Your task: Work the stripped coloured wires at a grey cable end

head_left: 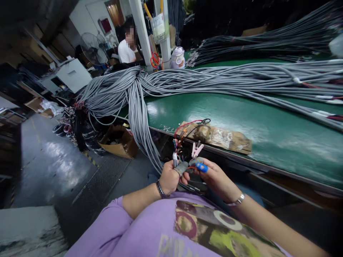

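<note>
Just in front of the table edge, my left hand (170,177) is closed around a grey cable (175,159), its thumb in a grey finger cover. Thin coloured wires (177,145) fan out of the cable's stripped end. Close beside it, my right hand (211,175) pinches a thin red wire (191,167) between covered fingertips, one cover grey and one blue. A pink clip (197,150) stands right above that hand, at the table edge. Behind it lies a taped cardboard piece (227,139) with a red and a black lead on it.
Long grey cables (227,80) lie across the green table (171,109), and a thick bunch hangs over its edge. A cardboard box (120,144) stands on the floor at left. At the back are a fan (93,48), a white post (141,32) and a seated person (127,46).
</note>
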The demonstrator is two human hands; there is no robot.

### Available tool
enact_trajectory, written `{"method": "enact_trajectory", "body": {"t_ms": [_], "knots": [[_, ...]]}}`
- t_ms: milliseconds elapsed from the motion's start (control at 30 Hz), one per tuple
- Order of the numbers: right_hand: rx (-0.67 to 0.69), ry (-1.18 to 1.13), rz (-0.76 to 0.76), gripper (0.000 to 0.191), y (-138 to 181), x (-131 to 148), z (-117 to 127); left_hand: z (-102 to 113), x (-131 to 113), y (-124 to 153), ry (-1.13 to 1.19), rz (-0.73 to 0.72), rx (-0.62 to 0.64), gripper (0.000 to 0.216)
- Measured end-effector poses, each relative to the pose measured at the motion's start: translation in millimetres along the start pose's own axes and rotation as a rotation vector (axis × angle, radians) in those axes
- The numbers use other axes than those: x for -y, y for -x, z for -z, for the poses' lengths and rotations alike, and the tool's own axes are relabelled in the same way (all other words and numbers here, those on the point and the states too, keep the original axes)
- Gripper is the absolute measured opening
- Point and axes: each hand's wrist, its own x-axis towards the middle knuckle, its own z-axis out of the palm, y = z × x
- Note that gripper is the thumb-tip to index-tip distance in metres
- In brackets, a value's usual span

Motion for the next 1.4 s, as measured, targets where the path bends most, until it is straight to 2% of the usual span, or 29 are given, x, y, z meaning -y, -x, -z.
{"method": "enact_trajectory", "body": {"t_ms": [133, 233, 367, 467, 600, 700, 933, 1167, 1400], "knots": [[-0.097, -0.212, -0.081, 0.039, -13, -6, 19, -6, -6, -1, 0.024, -0.019, -0.012, 0.046], [-0.106, -0.273, -0.121, 0.051, -25, 4, 20, -14, -10, -2, 0.042, -0.026, -0.005, 0.046], [-0.056, -0.210, -0.083, 0.050, -34, 19, 5, -24, -15, -1, 0.049, -0.032, 0.000, 0.048], [0.028, -0.259, -0.142, 0.050, -33, 22, -6, -29, -15, 0, 0.048, -0.027, 0.008, 0.049], [0.194, -0.279, -0.250, 0.063, -32, 20, -11, -29, -11, -1, 0.029, -0.008, 0.008, 0.051], [0.223, -0.274, -0.273, 0.072, -33, 19, -13, -29, -8, -3, 0.018, -0.006, 0.007, 0.051], [0.120, -0.294, -0.236, 0.061, -32, 15, -14, -30, -6, -5, 0.022, -0.014, 0.006, 0.049], [-0.114, -0.361, -0.106, 0.046, -32, 5, -7, -18, -2, 2, 0.035, -0.013, -0.004, 0.047], [-0.085, -0.386, -0.139, 0.035, -21, -9, 4, -4, 6, 8, 0.095, -0.013, -0.002, 0.049]]}}
